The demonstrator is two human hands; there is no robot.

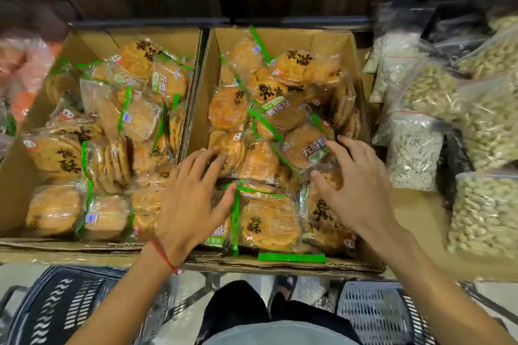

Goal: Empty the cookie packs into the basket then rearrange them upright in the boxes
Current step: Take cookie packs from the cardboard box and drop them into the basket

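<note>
Cardboard frames the head view: two open boxes stand side by side on a shelf, their inner walls just beside each other. The left box (16,176) shows a bare wall along its left side. The right box (280,33) has bare cardboard at its far left corner, and its near rim is ragged. Cookie packs (269,221) fill both boxes in loose heaps, mostly lying flat or tilted; one pack's green seal hangs over the right box's near rim. Clear bags of nuts and seeds (414,154) crowd against the right box's right wall. Below the shelf edge sit a dark basket (64,305) on the left and a paler basket (375,314) on the right.

Both hands reach into the near half of the right box. The left hand (190,204) lies palm down on the packs, its fingers (207,159) spread and released. The right hand (356,187) rests over packs near the right wall, its fingers (347,145) splayed and loose, grasping nothing.
</note>
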